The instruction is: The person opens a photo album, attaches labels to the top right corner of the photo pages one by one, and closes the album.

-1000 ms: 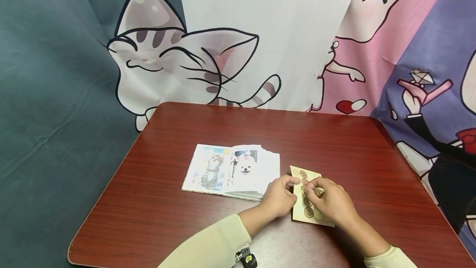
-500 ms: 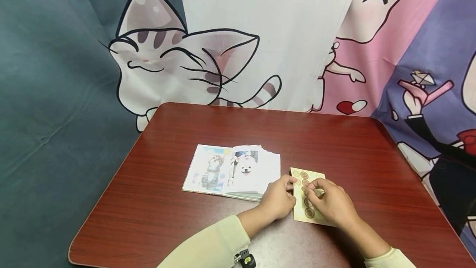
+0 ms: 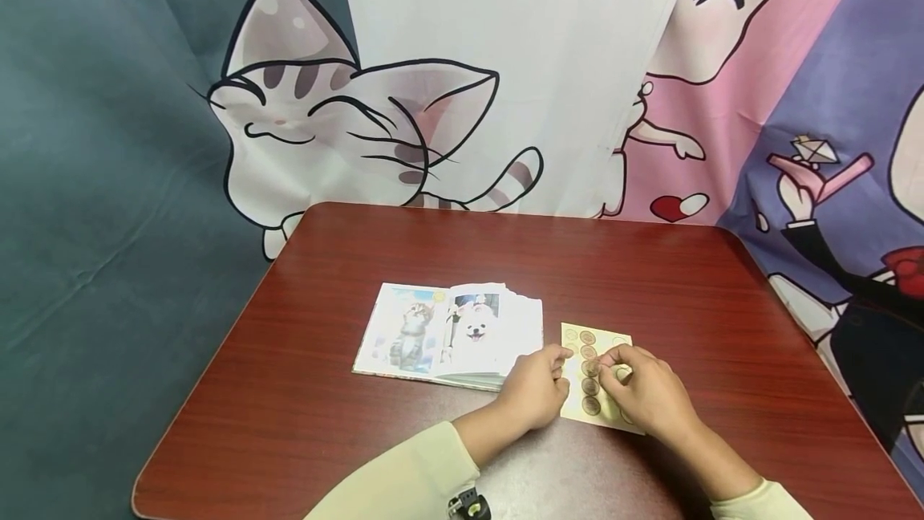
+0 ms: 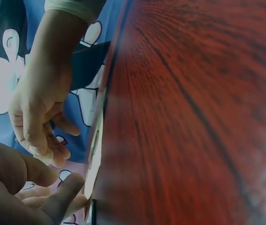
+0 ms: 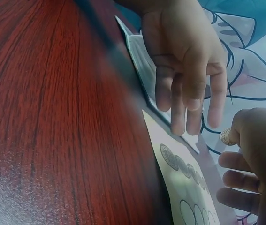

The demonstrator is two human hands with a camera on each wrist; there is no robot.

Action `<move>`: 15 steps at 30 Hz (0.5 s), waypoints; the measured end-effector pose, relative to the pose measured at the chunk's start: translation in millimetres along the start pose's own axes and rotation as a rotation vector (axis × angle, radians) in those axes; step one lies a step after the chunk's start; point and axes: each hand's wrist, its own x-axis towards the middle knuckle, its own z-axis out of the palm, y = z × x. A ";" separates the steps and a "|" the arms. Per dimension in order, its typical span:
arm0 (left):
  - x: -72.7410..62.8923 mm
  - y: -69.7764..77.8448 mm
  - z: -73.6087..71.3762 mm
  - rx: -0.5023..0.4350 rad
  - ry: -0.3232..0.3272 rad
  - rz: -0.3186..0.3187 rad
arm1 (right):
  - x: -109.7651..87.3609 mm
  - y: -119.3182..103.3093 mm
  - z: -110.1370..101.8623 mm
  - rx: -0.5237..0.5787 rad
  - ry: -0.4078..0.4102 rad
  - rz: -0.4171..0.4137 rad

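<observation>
A pale yellow sticker sheet (image 3: pixel 596 417) with a column of brown coin-like round stickers lies on the table. Over its right side, my right hand (image 3: pixel 653 392) pinches one small round sticker (image 5: pixel 225 137) between thumb and index finger. The sticker also shows at the fingertips in the left wrist view, held off the sheet. Beside the sheet's left edge is my left hand (image 3: pixel 536 388), its fingers loosely extended with nothing between them. Whether its fingertips touch the sheet I cannot tell. Part of the sheet is hidden under the right hand.
Left of the sheet, an open book (image 3: pixel 426 327) shows a kitten picture and a white dog picture. A dark red wooden table (image 3: pixel 303 440) bears everything. Behind it hangs a cartoon-printed curtain (image 3: pixel 433 14). A dark wristband device (image 3: pixel 471 504) is on the left sleeve.
The sheet has shifted slightly and now lies flatter. My left hand has moved a little left. More coin stickers show beside the right fingers, which still pinch.
</observation>
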 end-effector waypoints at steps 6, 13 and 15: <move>-6.9 4.5 -14.4 0.175 -0.044 0.187 | 4.6 3.5 -0.4 0.021 -0.013 0.004; -17.9 4.8 -47.2 0.413 -0.009 0.455 | 15.8 2.6 3.9 0.035 -0.003 0.009; -19.5 2.7 -55.7 0.432 -0.005 0.478 | 18.0 1.4 4.6 0.039 0.000 0.002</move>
